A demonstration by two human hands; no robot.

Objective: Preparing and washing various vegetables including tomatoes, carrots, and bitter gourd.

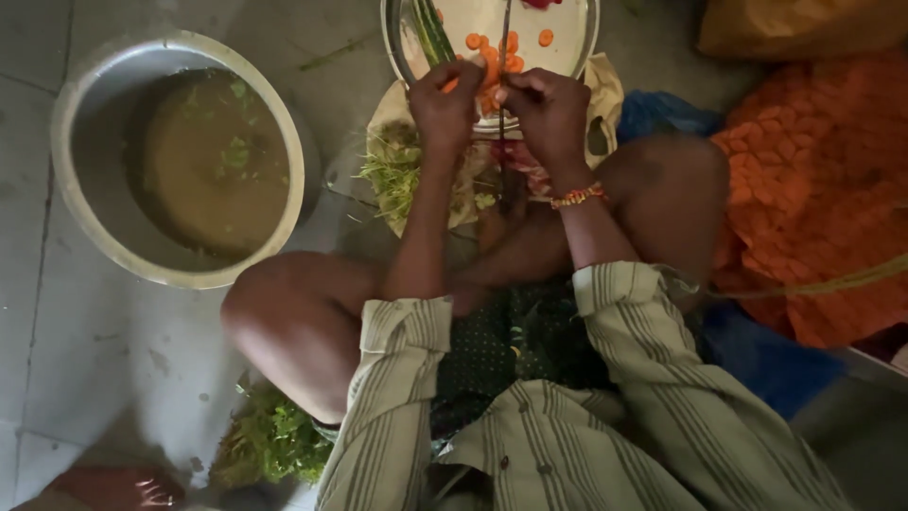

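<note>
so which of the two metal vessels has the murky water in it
The big round basin on the floor at the picture's left; it holds brownish water with green bits. The plate by the hands holds carrot slices, no water.

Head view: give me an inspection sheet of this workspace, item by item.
Surface: grey tiled floor; person sits on it.
Job's things: left hand holds a carrot piece against an upright blade; right hand is at the blade. Carrot slices lie on a steel plate.
Clutter: steel bowl of murky water, green trimmings, leafy greens.
Fingers: both hands curled.
Cables: nothing seen.
Surroundings: orange cloth, blue bag, another person's foot.
</note>
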